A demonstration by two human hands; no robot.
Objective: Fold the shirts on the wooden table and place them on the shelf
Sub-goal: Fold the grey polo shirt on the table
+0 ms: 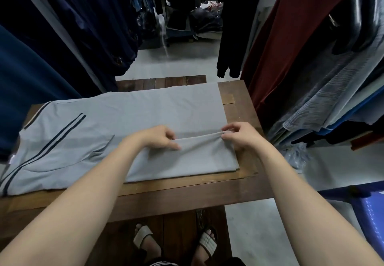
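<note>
One grey shirt, pinched twice
Our left hand and right hand each grip its raised fold, stretched between them

Left hand, right hand: shown bare. Forearms uncovered up to frame edge. Feet fitted with open-toed slides: left slide, right slide. Each is formed of broad pale ribbed strap over dark sole, toes exposed. Striped cloth, dark and white, seen at bottom edge; garment type not determinable.
</note>
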